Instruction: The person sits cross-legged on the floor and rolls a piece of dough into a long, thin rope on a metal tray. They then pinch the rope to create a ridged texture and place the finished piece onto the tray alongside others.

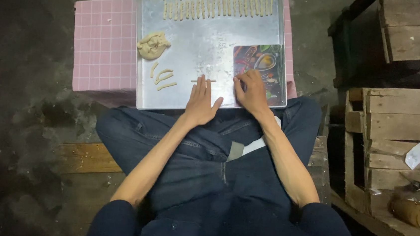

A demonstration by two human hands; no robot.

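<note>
Head view, left to right: a pink tiled surface (105, 45) is seen carrying a metal tray (210, 48); a lump of dough (153, 45) is placed at the tray's left edge, with short dough pieces (162, 76) just below it and rows of dough sticks (214, 1) along the far side. The left hand (200, 102) is laid flat, fingers extended, fingertips touching a thin dough strip (203, 80); nothing is gripped. The right hand (252, 92) is loosely curled, fingertips resting on a printed card (260, 67) at the tray's right corner; wooden crates (398, 143) are stacked far right.
</note>
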